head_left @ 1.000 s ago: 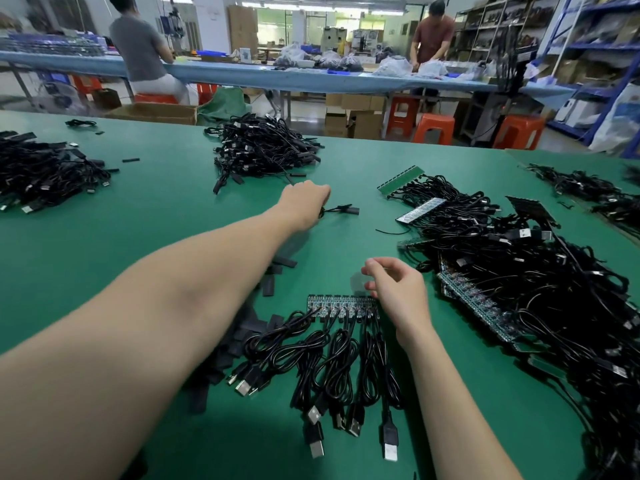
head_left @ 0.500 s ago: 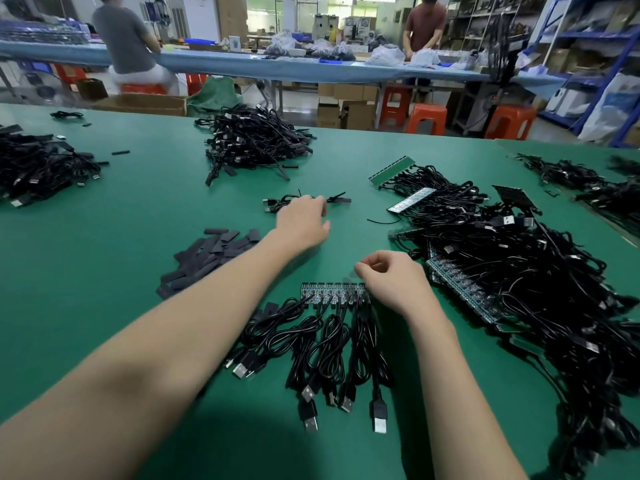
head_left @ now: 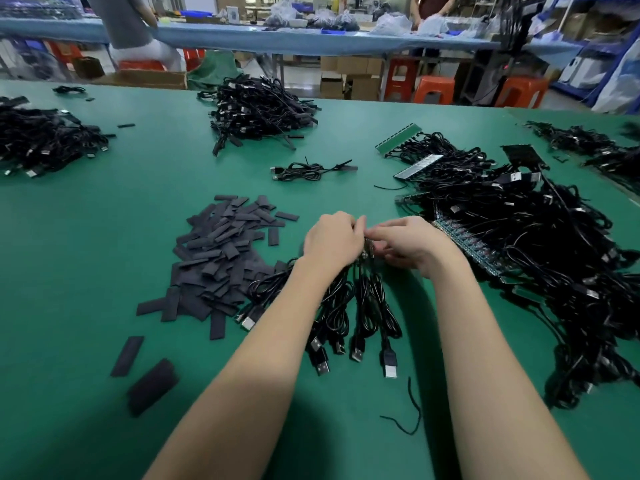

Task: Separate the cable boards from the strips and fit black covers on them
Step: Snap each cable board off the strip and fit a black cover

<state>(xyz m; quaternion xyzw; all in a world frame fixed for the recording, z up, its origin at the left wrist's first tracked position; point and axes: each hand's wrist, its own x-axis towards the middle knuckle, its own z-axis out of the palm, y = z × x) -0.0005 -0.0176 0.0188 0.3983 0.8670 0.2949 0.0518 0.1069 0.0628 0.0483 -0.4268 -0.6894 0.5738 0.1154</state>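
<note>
A big green table (head_left: 104,237) is filling the room in front. Behind it, a long blue table (head_left: 311,39) is standing, with orange stools (head_left: 434,89) and brown boxes (head_left: 349,76) sitting under it. Blue shelves (head_left: 595,46) are standing at the right.

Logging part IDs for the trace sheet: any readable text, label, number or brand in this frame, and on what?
None readable.
Board strip right of the hands: any markings too small.
USB plugs: no legible logo.
Black covers: unmarked.
Cardboard boxes and shelves behind the table: blurred.
</note>
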